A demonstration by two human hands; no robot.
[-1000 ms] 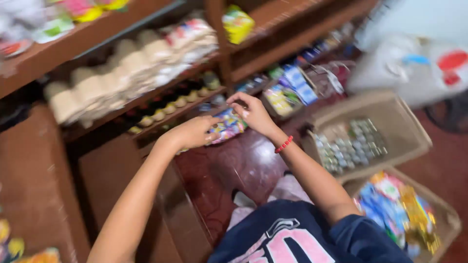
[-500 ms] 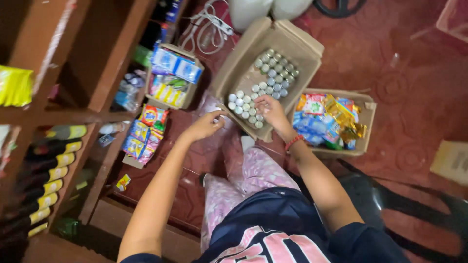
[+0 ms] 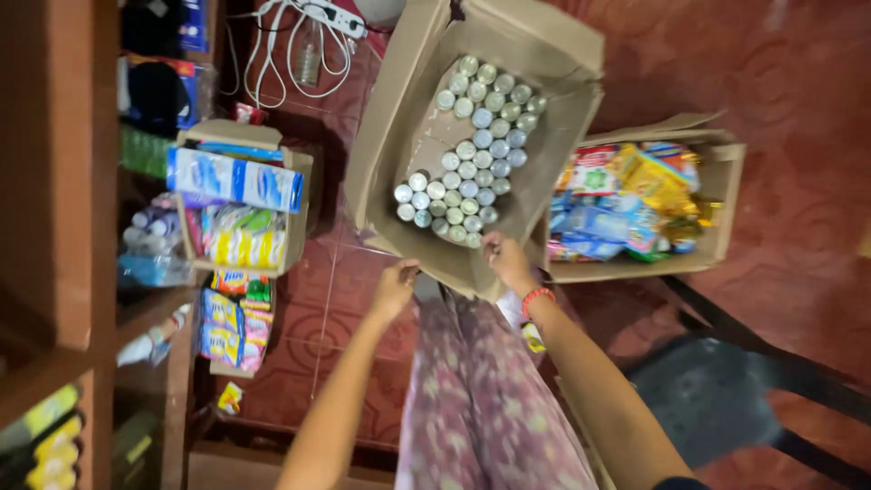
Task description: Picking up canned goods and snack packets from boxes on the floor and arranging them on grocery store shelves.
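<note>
A red patterned tile floor (image 3: pixel 798 82) fills the view from above, with a brown wooden shelving unit (image 3: pixel 63 181) running down the left side and a dark chair (image 3: pixel 726 399) low on the right. The largest thing on the floor is an open cardboard box (image 3: pixel 399 109) with its flaps spread, tilted and packed with small round cans (image 3: pixel 472 154) seen lid-up in rows, though one patch of bare cardboard shows near the middle. Just to its right, touching its side, stands a lower cardboard tray (image 3: pixel 726 181) full of colourful snack packets (image 3: pixel 626 200) in blue, yellow and red. To the left sits a smaller carton (image 3: pixel 295 209) holding a long blue-and-white pack (image 3: pixel 236 180) over more bright packets, with another bundle of yellow and blue sachets (image 3: pixel 227 318) just below it on the floor. A white power strip and cords (image 3: pixel 290 36) lie at the top. The person's legs in floral pink trousers (image 3: pixel 490 399) come up from the bottom edge. The left hand (image 3: pixel 396 286) rests at the near lower edge of the can box, its fingers curled, and whether it grips the flap cannot be told. The right hand (image 3: pixel 508 261), with a red bracelet (image 3: pixel 537 298) at the wrist, reaches over the same near edge, fingers loosely curled beside the nearest cans, holding nothing that can be seen.
</note>
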